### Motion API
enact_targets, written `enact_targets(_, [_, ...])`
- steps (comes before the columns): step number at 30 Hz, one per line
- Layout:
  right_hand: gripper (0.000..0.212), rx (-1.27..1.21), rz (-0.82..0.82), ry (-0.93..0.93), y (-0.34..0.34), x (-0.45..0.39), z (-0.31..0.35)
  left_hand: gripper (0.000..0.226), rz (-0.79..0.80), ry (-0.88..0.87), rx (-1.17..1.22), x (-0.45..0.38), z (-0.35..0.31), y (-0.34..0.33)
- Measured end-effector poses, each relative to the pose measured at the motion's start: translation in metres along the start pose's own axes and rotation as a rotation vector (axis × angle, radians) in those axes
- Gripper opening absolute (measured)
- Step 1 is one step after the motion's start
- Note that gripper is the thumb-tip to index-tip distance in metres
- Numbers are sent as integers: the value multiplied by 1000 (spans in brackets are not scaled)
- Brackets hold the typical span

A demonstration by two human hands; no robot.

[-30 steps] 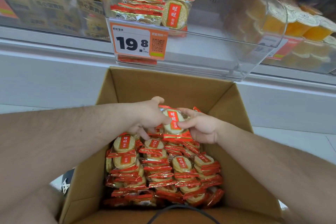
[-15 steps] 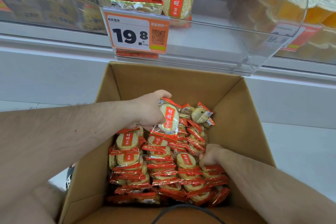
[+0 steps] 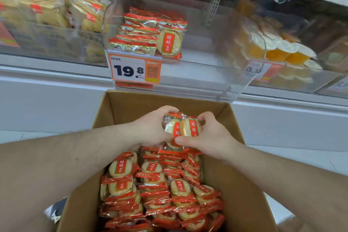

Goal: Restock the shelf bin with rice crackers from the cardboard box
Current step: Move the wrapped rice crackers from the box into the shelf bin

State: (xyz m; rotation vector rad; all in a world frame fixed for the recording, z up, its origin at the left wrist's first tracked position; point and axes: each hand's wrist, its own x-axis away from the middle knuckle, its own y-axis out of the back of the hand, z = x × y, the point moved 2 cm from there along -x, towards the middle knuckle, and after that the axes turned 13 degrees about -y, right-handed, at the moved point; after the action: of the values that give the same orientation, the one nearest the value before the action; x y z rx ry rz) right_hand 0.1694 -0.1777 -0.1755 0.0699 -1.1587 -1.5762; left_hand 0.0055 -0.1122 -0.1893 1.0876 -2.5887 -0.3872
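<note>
An open cardboard box point(image 3: 120, 107) in front of me is packed with red-and-clear rice cracker packets point(image 3: 162, 192). Above its far end, both hands hold a small bunch of cracker packets point(image 3: 183, 128) between them. My left hand point(image 3: 150, 128) grips the bunch from the left, thumb over the top. My right hand point(image 3: 209, 137) grips it from the right, thumb underneath. The clear shelf bin point(image 3: 235, 84) stands just above the box, with a small stack of the same crackers point(image 3: 148, 34) at its left and an orange 19.8 price tag point(image 3: 134, 68) on its front.
Neighbouring clear bins hold bagged snacks point(image 3: 49, 11) on the left and orange jelly cups point(image 3: 278, 51) on the right. A white shelf ledge point(image 3: 47, 73) runs under the bins. White floor lies on both sides of the box, and a dark shoe point(image 3: 56, 211) shows at lower left.
My right hand has come up from the lower right of the box and joined my left hand at the held packets. The view has tilted up toward the bin.
</note>
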Motion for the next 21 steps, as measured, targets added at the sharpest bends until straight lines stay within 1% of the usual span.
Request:
enact_targets(1, [93,27,-62,51,3,6,5,76,-1,-29,44,1,-5,-1])
enact_targets(3, [96,46,-133,105,6,13,14,76,-12,-64,115,2,-12,0])
enact_targets(5, [99,47,-180,127,8,16,21,77,-29,-57,202,5,-18,4])
enact_targets(7, [96,47,-208,149,9,19,26,75,-68,-29,288,8,-24,9])
enact_targets(10, [87,42,-213,184,9,26,33,58,-133,-47,394,11,-35,12])
enact_targets(11, [87,44,-216,198,8,27,35,52,-150,-70,398,11,-37,11])
enact_targets(12, [89,48,-221,212,9,28,38,50,-167,-97,376,11,-39,11])
enact_targets(15, [97,55,-230,261,18,32,49,60,-221,-152,286,12,-43,16])
enact_targets(17, [109,11,-232,269,31,33,54,59,-227,-193,272,13,-50,23])
enact_targets(19, [120,-102,-185,236,46,33,56,58,-213,-242,261,16,-58,32])
enact_targets(21, [119,-260,-65,201,57,33,57,59,-178,-289,245,21,-64,41])
